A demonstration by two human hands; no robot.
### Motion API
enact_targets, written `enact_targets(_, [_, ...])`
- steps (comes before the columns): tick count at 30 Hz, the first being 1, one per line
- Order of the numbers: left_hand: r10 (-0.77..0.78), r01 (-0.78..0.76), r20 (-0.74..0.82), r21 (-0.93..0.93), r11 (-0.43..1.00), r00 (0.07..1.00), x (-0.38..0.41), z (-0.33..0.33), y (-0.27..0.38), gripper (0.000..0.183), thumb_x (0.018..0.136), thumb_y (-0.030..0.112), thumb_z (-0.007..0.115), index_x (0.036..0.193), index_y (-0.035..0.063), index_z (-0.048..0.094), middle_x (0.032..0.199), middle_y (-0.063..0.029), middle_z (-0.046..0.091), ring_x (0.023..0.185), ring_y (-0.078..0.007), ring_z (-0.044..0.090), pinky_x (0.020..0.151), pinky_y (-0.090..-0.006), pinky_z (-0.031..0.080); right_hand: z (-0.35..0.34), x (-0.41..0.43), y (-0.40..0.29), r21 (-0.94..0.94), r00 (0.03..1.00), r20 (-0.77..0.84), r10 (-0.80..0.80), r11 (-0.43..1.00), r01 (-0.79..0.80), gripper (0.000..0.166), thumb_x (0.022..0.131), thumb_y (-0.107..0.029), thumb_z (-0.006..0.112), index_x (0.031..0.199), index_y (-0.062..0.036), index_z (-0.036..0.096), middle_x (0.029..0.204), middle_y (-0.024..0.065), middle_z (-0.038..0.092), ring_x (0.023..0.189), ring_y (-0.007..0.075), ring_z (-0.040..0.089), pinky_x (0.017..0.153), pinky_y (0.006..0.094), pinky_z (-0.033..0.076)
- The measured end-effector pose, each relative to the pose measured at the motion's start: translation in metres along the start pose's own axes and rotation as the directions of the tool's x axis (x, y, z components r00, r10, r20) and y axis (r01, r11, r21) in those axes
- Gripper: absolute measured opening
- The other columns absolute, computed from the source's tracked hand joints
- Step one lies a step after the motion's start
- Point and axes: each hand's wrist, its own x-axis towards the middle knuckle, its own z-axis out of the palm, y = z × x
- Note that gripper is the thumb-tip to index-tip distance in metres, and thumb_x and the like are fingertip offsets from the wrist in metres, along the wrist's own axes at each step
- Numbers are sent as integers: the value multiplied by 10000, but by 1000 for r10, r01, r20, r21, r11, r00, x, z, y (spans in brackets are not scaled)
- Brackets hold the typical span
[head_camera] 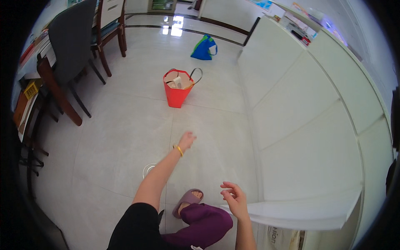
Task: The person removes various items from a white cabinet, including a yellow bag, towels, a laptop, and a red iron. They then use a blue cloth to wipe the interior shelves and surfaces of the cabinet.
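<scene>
Before me, on the pale tiled floor, stands a red tote bag (178, 97) with dark handles, its top open and a whitish item inside. My left hand (187, 140), a yellow bangle at its wrist, is stretched out over the floor on the near side of that bag, not touching it, and holds nothing. Lower right, my right hand (234, 198) is raised with fingers apart and slightly curled, empty, close to the raised white cabinet flap or door (300, 211). Farther back a blue and green bag (204, 48) rests on the floor.
Chairs, among them a grey one (70, 37), stand by a table with a wooden leg (59, 90) at the left. A long white cabinet (297, 103) runs along the right. At lower right, a bag bearing writing (276, 239) sits in the open compartment. My slippered foot is below.
</scene>
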Motion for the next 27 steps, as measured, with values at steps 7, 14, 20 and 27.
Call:
enact_targets(7, [87, 34, 287, -394, 919, 954, -168, 74, 20, 344, 856, 220, 598, 1153, 83, 490, 924, -36, 585, 717, -111, 560, 554, -252, 464, -11, -66, -34, 40, 982, -181, -55, 997, 64, 291, 887, -185, 575, 1126, -18, 570, 976, 56, 644, 799, 122, 606, 656, 253, 488])
enact_targets(14, [364, -228, 364, -366, 902, 857, -279, 101, 96, 227, 901, 186, 520, 1090, 60, 517, 929, -46, 600, 720, -109, 573, 646, -257, 501, -40, -134, -48, 82, 898, -365, -246, 952, 294, 280, 871, -230, 595, 1098, -66, 602, 932, 16, 620, 796, 84, 563, 639, 250, 458])
enact_targets(20, [464, -281, 591, -379, 882, 660, -358, 165, 80, 148, 902, 129, 504, 1014, 46, 553, 826, -45, 601, 620, -86, 548, 597, -239, 480, -110, -206, -7, 97, 789, -592, -163, 958, 271, 271, 864, -229, 597, 1097, -89, 605, 943, 5, 620, 785, 83, 560, 639, 249, 454])
enact_targets(27, [306, -99, 798, -300, 949, 520, -419, 311, 53, 132, 902, 129, 508, 1009, 66, 550, 830, -43, 598, 609, -93, 555, 590, -247, 497, -283, -304, 78, 17, 528, -848, -50, 993, 121, 240, 872, -228, 582, 1061, -86, 620, 904, 8, 640, 745, 95, 580, 628, 250, 463])
